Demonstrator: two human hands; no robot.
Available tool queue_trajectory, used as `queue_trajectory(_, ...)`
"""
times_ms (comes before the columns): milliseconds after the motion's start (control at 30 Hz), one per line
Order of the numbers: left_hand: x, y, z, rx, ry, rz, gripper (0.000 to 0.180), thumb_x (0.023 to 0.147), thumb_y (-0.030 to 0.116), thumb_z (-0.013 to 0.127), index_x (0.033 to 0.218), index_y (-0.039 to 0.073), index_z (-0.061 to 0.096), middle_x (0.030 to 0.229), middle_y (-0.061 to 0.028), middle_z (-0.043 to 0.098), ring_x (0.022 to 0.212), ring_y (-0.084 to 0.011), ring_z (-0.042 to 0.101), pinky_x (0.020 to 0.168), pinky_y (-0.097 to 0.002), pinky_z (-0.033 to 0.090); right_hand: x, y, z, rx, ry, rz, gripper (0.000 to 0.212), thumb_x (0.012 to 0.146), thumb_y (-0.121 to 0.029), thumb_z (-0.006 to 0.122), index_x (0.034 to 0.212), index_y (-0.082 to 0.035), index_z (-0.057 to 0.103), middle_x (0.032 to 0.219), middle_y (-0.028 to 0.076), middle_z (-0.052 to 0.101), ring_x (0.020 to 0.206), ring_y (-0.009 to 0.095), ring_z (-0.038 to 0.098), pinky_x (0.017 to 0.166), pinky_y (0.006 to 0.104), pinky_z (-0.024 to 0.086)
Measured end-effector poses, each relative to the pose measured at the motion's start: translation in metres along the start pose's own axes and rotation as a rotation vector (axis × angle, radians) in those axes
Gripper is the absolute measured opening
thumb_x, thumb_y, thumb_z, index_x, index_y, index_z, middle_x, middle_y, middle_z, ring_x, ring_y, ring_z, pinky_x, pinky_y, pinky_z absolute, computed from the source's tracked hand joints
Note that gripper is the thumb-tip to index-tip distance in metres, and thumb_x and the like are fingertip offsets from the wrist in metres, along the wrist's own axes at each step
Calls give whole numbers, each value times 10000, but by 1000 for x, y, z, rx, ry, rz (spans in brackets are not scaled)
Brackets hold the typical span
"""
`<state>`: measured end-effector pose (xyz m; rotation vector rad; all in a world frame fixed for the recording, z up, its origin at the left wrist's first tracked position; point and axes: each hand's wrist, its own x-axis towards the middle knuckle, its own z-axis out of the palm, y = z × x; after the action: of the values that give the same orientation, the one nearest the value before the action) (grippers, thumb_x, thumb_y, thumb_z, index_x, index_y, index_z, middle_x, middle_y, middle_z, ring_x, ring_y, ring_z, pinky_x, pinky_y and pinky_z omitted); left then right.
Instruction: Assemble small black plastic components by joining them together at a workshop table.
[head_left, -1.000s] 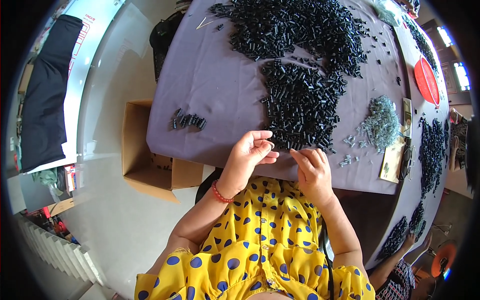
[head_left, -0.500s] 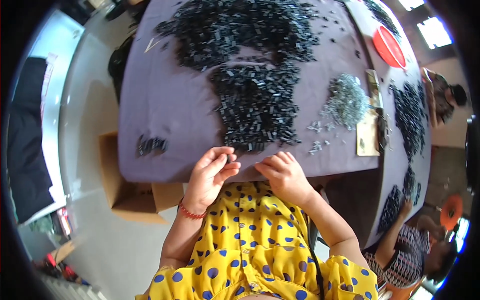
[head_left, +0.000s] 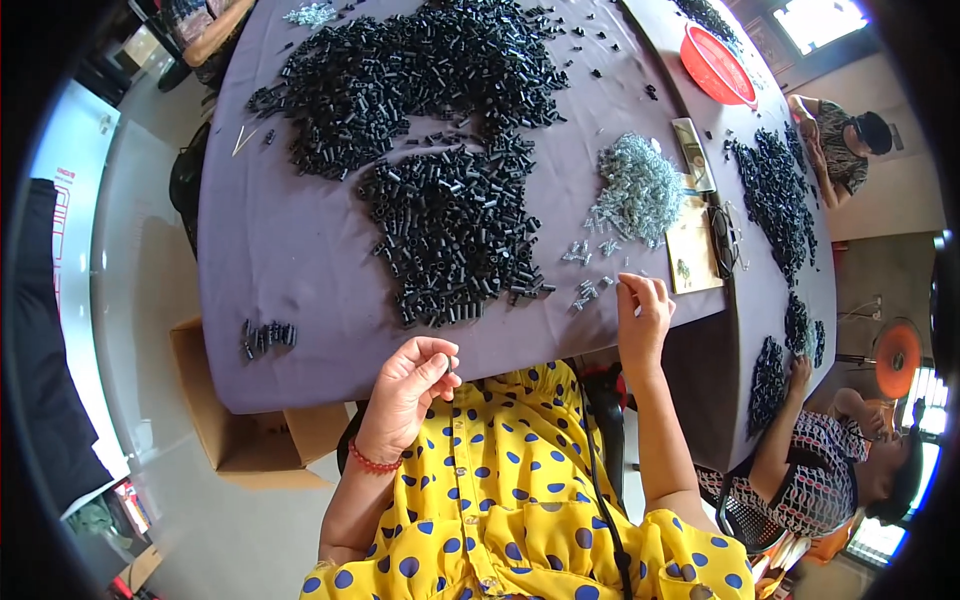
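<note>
My left hand (head_left: 408,388) is closed in a pinch on a small black tube, of which only a dark bit shows between thumb and fingers, just off the table's near edge. Over the table edge to the right, my right hand (head_left: 645,318) has its fingers bent and pressed together; what they hold, if anything, is hidden. Beside its fingertips lie a few small clear or silvery pieces (head_left: 586,292). Behind these rises a heap of the same pieces (head_left: 638,188). A large spread of short black tubes (head_left: 455,235) lies in front of my left hand.
Further black tubes (head_left: 268,338) lie in a small group at left. Right of the clear heap are a flat yellowish board (head_left: 693,250) and eyeglasses (head_left: 724,240). A red basket (head_left: 716,66) stands farther back. An open cardboard box (head_left: 225,430) is below the table's left corner. Other people sit around.
My right hand has moved away from my left, rightward and forward to the small clear pieces. The left keeps its pinch on the black tube. The whole view has shifted somewhat.
</note>
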<state>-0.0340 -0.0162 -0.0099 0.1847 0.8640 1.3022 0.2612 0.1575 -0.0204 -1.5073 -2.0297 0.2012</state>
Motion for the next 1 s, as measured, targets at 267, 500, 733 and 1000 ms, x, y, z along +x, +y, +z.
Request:
queue_trajectory(267,-4,3,9,200,13,-27,181,1052,102,583,1204,37,658,1001,5,666,841,-69,644,746,-209,523,-11,-25,-6,-45,-109,-322,231,889,-11,724,1081,-137,746,898,19,642,887,178,615,917,357,374)
queue_trajectory(500,-4,3,14,474,-58,-59,233,1065,131,571,1256,37,665,993,33,643,855,-40,591,766,-186,489,-21,-28,-4,9,-145,-349,346,828,24,701,1130,-141,735,948,20,641,878,188,630,904,383,366)
queue_trajectory(733,-8,5,17,597,-76,-67,227,1052,104,582,1243,30,680,986,24,650,869,-52,606,809,-212,507,-14,-22,-7,-124,-224,-491,424,768,8,703,1162,-147,721,1006,23,634,898,182,640,943,394,360)
queue_trajectory(1000,-9,7,15,592,-98,-106,229,1050,108,582,1228,20,695,1039,2,573,886,-72,607,823,-219,506,-5,-18,-5,-12,-105,-292,171,854,-54,749,978,-121,652,915,13,663,907,206,654,925,401,381)
